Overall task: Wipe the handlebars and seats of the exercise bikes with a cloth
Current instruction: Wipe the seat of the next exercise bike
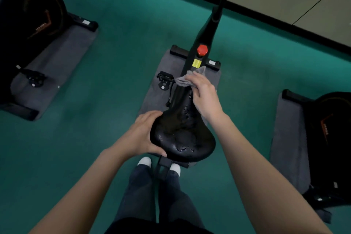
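Observation:
A black bike seat (182, 135) sits below me in the middle of the view, its surface glistening wet. My left hand (145, 135) grips the seat's wide rear left edge, thumb under the rim. My right hand (204, 95) holds a grey cloth (187, 80) at the seat's narrow front nose. The bike's frame (204, 38) runs forward with a red knob (202, 49) on it. The handlebars are out of view.
The bike stands on a grey mat (153, 93) on green floor (123, 62). A second bike (32, 17) stands at the left, a third bike (330, 138) at the right, each on its own mat. A pedal (164, 80) sticks out left. My shoes (145, 161) are under the seat.

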Tool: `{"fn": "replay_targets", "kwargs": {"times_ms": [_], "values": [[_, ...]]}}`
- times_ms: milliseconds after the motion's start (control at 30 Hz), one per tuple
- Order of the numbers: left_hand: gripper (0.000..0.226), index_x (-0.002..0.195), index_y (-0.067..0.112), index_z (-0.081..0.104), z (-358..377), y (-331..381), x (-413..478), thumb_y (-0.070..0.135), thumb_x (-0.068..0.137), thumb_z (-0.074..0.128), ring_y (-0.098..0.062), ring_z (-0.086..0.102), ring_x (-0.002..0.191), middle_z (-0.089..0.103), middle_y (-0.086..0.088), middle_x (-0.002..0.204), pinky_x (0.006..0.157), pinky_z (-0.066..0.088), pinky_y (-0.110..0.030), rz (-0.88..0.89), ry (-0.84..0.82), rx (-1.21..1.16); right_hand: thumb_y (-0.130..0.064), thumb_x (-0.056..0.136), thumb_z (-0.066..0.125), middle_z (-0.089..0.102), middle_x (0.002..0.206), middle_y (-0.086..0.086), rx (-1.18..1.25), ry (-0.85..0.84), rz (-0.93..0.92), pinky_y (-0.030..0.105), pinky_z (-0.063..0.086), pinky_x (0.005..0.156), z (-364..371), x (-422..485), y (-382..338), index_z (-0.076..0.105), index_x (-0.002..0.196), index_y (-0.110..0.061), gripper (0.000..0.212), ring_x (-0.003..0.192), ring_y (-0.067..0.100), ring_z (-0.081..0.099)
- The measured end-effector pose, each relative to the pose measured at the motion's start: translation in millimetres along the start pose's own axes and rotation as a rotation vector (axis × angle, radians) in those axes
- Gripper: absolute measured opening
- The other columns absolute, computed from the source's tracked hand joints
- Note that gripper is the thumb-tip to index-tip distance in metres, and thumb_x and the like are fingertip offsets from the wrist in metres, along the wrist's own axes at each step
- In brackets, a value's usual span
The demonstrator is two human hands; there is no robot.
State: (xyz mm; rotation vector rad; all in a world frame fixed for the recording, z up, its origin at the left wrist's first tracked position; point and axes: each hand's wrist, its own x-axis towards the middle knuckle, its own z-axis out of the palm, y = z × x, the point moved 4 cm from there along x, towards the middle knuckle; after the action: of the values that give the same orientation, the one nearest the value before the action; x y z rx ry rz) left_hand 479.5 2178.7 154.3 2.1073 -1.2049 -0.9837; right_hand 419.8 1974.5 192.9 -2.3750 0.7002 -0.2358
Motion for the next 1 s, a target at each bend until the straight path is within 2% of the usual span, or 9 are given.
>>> {"fn": "replay_targets", "kwargs": {"times_ms": [100, 200, 400, 500, 600, 667, 767, 900, 1000], "values": [[0.124, 0.145, 0.018, 0.027, 1.4, -1.9, -0.3, 0.059, 0.043, 0.085, -0.010, 0.020, 0.135, 0.028, 0.008, 0.145, 0.113, 0.016, -0.026, 0.010, 0.002, -0.016, 0.017, 0.083, 0.049, 0.058, 0.132, 0.013, -0.078, -0.118, -0.185, 0.041, 0.026, 0.115, 11.1, -23.5, -12.0, 0.065, 0.117, -0.003, 0.043, 0.130, 0.025, 0.047], [0.127, 0.146, 0.021, 0.024, 2.3, -4.6, -1.2, 0.059, 0.042, 0.085, -0.004, 0.018, 0.132, 0.023, 0.018, 0.139, 0.112, 0.015, -0.023, 0.010, 0.011, -0.053, 0.015, 0.084, 0.052, 0.061, 0.129, 0.009, -0.059, -0.160, -0.206, 0.037, 0.023, 0.117, 21.8, -55.1, -19.2, 0.065, 0.118, -0.004, 0.040, 0.128, 0.020, 0.049], [0.126, 0.145, 0.021, 0.026, 3.1, -12.4, -3.3, 0.059, 0.041, 0.085, -0.007, 0.023, 0.134, 0.026, 0.013, 0.142, 0.115, 0.020, -0.028, -0.032, 0.019, -0.109, 0.007, 0.091, 0.052, 0.065, 0.122, 0.001, 0.285, -0.099, -0.050, 0.031, 0.039, 0.108, 18.0, -87.4, -20.7, 0.067, 0.114, -0.007, 0.032, 0.124, 0.010, 0.053], [0.124, 0.143, 0.022, 0.028, 2.6, -12.7, -2.1, 0.061, 0.039, 0.085, -0.007, 0.024, 0.132, 0.027, 0.017, 0.136, 0.115, 0.023, -0.031, -0.022, 0.024, -0.105, 0.008, 0.092, 0.048, 0.065, 0.123, -0.002, 0.470, 0.157, 0.128, 0.024, 0.042, 0.104, -4.3, -69.1, -4.4, 0.066, 0.115, -0.009, 0.034, 0.122, 0.007, 0.055], [0.124, 0.143, 0.023, 0.029, 3.2, -13.5, -1.1, 0.060, 0.039, 0.085, -0.006, 0.024, 0.132, 0.025, 0.020, 0.134, 0.115, 0.023, -0.031, -0.028, 0.021, -0.108, 0.012, 0.091, 0.044, 0.061, 0.128, 0.002, 0.457, 0.316, 0.261, 0.021, 0.038, 0.106, -16.5, -39.8, 15.4, 0.063, 0.121, -0.006, 0.040, 0.125, 0.006, 0.051], [0.124, 0.143, 0.024, 0.029, 3.3, -14.0, -1.2, 0.060, 0.039, 0.085, -0.005, 0.023, 0.132, 0.025, 0.021, 0.134, 0.115, 0.022, -0.030, -0.032, 0.023, -0.119, 0.012, 0.092, 0.043, 0.054, 0.137, 0.006, 0.467, 0.276, 0.305, 0.022, 0.032, 0.112, -9.4, -32.5, 19.6, 0.059, 0.125, -0.005, 0.041, 0.132, 0.011, 0.045], [0.123, 0.142, 0.025, 0.030, 3.0, -14.3, -1.3, 0.058, 0.038, 0.086, -0.004, 0.023, 0.131, 0.025, 0.022, 0.134, 0.114, 0.021, -0.028, -0.038, 0.028, -0.134, 0.010, 0.092, 0.046, 0.046, 0.143, 0.003, 0.435, 0.248, 0.282, 0.009, 0.027, 0.108, 1.7, -51.9, 15.2, 0.056, 0.130, -0.008, 0.043, 0.133, 0.006, 0.038], [0.122, 0.142, 0.025, 0.030, 2.6, -13.2, -0.7, 0.059, 0.038, 0.085, -0.005, 0.024, 0.130, 0.026, 0.020, 0.134, 0.114, 0.021, -0.030, -0.038, 0.025, -0.139, 0.015, 0.088, 0.048, 0.052, 0.137, -0.001, 0.391, 0.176, 0.268, 0.018, 0.031, 0.111, 9.0, -98.6, 19.0, 0.060, 0.125, -0.015, 0.050, 0.130, 0.002, 0.043], [0.122, 0.141, 0.024, 0.032, 1.5, -11.9, -1.5, 0.060, 0.037, 0.084, -0.008, 0.027, 0.131, 0.029, 0.018, 0.135, 0.114, 0.023, -0.031, -0.034, 0.035, -0.144, 0.013, 0.089, 0.047, 0.061, 0.128, -0.003, 0.453, 0.200, 0.315, 0.023, 0.040, 0.106, -2.1, -98.9, 31.6, 0.065, 0.120, -0.012, 0.043, 0.123, 0.004, 0.053]]}}
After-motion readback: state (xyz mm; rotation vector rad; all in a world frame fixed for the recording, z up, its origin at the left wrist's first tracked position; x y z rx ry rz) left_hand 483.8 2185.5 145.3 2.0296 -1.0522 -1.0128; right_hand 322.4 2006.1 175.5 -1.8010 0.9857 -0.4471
